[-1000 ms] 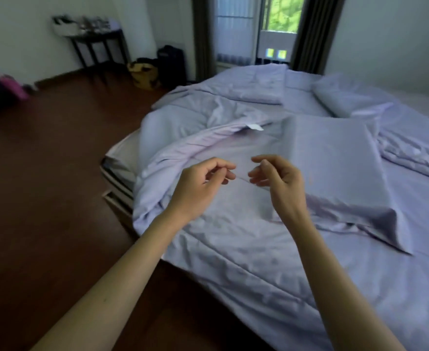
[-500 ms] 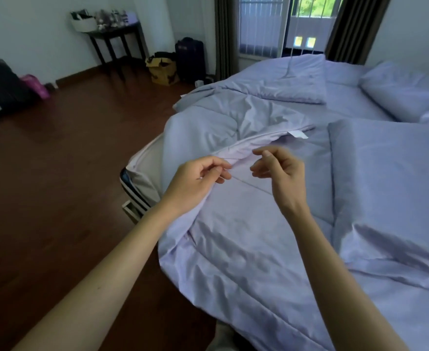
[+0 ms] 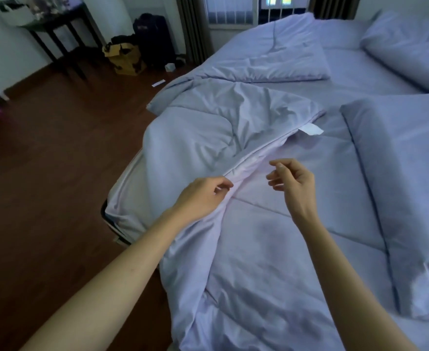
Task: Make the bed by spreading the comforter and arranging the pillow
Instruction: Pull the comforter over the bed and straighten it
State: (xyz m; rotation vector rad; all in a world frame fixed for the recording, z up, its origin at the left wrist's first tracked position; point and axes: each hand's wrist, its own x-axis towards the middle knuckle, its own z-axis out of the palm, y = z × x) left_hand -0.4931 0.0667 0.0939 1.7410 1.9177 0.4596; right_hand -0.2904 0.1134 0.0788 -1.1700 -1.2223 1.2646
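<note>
A pale lilac comforter (image 3: 259,249) lies rumpled across the bed, its edge folded back in a ridge with a white tag (image 3: 309,129) at the end. My left hand (image 3: 203,196) pinches that folded edge near the bed's left side. My right hand (image 3: 294,181) hovers just above the comforter with fingers loosely curled and apart, holding nothing. One flat lilac pillow (image 3: 398,173) rests on the comforter at the right. A second pillow (image 3: 411,46) lies at the far right by the headboard end.
The mattress corner (image 3: 129,198) is bared at the left. Dark wood floor (image 3: 43,186) lies beside the bed. A black side table (image 3: 56,29), a yellow bag (image 3: 124,58) and a dark suitcase (image 3: 155,39) stand by the far wall and window.
My view has moved closer over the bed. My right hand has drifted right and away from the left hand, its fingers loosening. My left hand stays on the comforter's folded edge.
</note>
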